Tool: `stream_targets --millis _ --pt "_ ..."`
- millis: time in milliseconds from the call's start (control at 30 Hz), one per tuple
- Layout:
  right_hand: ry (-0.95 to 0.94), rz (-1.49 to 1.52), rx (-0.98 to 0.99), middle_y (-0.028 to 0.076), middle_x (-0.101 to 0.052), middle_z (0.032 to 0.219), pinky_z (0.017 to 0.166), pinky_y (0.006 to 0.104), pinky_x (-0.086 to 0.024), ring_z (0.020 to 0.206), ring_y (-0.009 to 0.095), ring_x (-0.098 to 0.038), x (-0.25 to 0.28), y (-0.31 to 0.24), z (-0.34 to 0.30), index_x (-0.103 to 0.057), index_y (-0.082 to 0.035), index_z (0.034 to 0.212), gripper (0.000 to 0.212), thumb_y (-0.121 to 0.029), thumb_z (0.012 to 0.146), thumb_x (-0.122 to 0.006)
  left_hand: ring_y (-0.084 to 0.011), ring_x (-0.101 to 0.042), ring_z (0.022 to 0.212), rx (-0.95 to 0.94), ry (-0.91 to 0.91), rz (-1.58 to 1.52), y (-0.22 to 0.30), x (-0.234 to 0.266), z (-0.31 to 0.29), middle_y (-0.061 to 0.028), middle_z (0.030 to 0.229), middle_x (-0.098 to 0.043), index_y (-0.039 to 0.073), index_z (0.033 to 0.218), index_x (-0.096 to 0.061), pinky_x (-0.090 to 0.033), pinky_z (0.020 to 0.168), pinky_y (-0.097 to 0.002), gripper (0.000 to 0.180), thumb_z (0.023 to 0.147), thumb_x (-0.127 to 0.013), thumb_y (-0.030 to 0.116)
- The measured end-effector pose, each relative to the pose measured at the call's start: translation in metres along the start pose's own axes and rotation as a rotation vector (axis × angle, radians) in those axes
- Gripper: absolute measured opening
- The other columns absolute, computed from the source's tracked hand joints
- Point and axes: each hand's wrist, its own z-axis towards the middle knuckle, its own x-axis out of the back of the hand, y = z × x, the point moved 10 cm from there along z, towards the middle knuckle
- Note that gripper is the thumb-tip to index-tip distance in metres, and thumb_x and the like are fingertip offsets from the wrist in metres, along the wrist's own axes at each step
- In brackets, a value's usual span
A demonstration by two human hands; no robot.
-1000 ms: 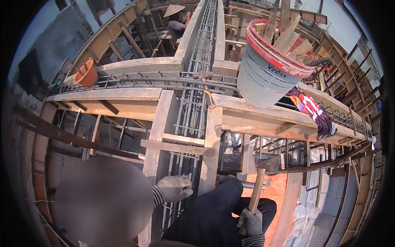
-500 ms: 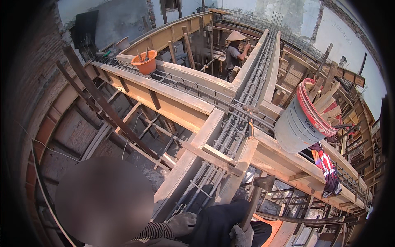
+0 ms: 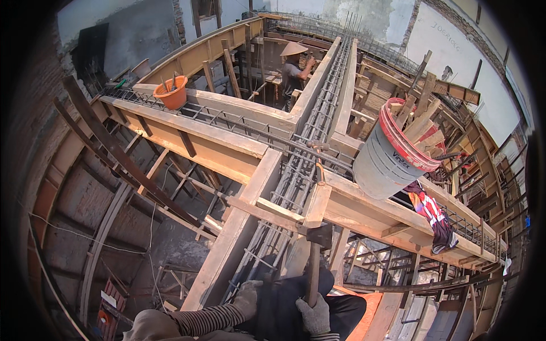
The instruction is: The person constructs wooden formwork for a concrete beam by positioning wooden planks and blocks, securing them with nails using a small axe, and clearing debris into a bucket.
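My right hand (image 3: 314,316), in a grey knit glove, is closed round the wooden handle of a hatchet (image 3: 313,273). The hatchet stands nearly upright, its dark blade at the top, close to a wooden crosspiece (image 3: 264,214). My left hand (image 3: 247,299), gloved too and below a striped sleeve, rests beside my dark-trousered leg by the near end of the rebar cage (image 3: 259,256). Its fingers look loosely apart, with nothing visible in them. Wooden formwork boards (image 3: 227,256) flank the cage. Farther along, a hammer (image 3: 320,170) lies across rebar and board.
A large grey bucket (image 3: 378,162) of wood offcuts stands on the right beam, a colourful cloth (image 3: 432,219) draped beside it. An orange bucket (image 3: 170,96) with tools sits at left. Beyond, a person (image 3: 293,74) in a conical hat stands between beams. Deep openings with props lie below.
The hatchet has swung from a rightward lean to nearly upright, its head farther left. The whole scene has shifted left in view. A blurred round shape at lower left is gone.
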Motion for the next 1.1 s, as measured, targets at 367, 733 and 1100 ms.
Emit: stream_targets --millis 367,733,1100 --pt "0.005 -0.138 0.010 0.019 -0.074 0.093 0.082 0.0427 -0.056 0.088 0.031 -0.074 -0.007 0.025 0.014 -0.068 0.001 0.107 0.045 -0.034 0.084 -0.082 -0.0251 -0.071 0.106 -0.519 0.008 0.300 -0.020 -0.026 0.005 -0.0134 0.115 -0.072 0.007 0.121 -0.070 -0.056 0.100 -0.0375 0.025 0.100 -0.058 0.010" --pt "-0.070 -0.225 0.014 0.017 -0.073 0.090 0.079 0.0407 -0.056 0.084 0.026 -0.072 -0.015 0.003 0.028 -0.069 0.000 0.109 0.044 -0.034 0.085 -0.081 -0.0311 -0.067 0.107 -0.354 0.016 0.747 0.076 0.008 -0.006 -0.0108 0.111 -0.071 0.008 0.097 -0.073 -0.053 0.096 -0.0397 0.015 0.092 -0.058 0.009" --pt "-0.091 0.067 -0.091 0.006 -0.068 0.077 0.066 0.0309 -0.054 0.068 0.013 -0.065 -0.023 0.020 0.025 -0.068 0.001 0.101 0.029 -0.023 0.089 -0.078 -0.0247 -0.068 0.103 -0.087 0.005 0.275 0.013 0.015 0.006 -0.0118 0.109 -0.070 0.006 0.114 -0.071 -0.053 0.098 -0.0354 0.018 0.100 -0.062 0.013"
